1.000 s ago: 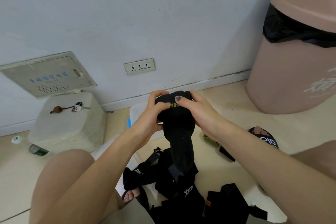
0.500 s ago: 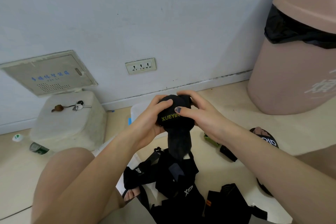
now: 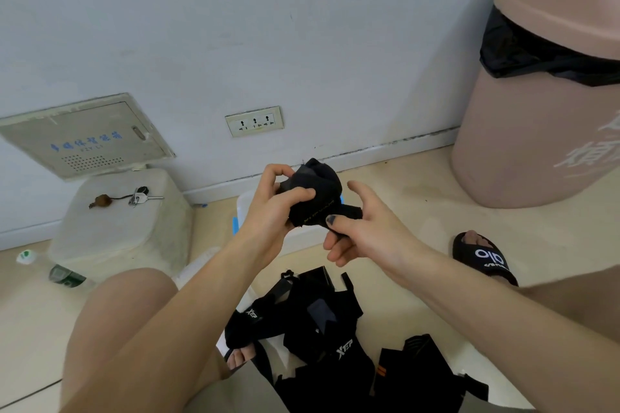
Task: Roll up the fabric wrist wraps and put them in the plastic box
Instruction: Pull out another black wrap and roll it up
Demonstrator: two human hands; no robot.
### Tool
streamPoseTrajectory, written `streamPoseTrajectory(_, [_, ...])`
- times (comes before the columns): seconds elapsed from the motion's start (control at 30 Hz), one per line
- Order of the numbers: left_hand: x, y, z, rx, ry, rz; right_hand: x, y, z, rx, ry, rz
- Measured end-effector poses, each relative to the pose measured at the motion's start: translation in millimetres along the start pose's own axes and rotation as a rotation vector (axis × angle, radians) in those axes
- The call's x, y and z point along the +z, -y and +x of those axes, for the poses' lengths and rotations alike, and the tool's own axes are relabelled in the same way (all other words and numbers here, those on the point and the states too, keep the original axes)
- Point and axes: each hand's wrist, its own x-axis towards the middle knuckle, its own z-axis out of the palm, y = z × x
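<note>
Both hands [image 3: 322, 221] gripping rolled wrap [image 3: 313, 193]

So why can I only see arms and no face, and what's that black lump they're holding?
The camera sits on the person's head and looks down, so you see what they see: their own two arms and bare hands. There is no robot here. The left hand has its grip closed around a black fabric wrist wrap that is mostly rolled into a bundle. The right hand pinches the loose end of it with the thumb, its other fingers spread open. Right behind the hands you can just see a clear plastic box on the floor; most of it is hidden. On the floor near the person's knees lies a pile of more black fabric wraps. Some keys rest on a white upturned tub by the wall.
</note>
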Motion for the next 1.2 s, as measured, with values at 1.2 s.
streamPoseTrajectory(1.2, [74.3,40.0,-10.7,-0.160,0.448,0.315,-66.1,-40.6,-5.4,-0.255,-0.381,-0.193])
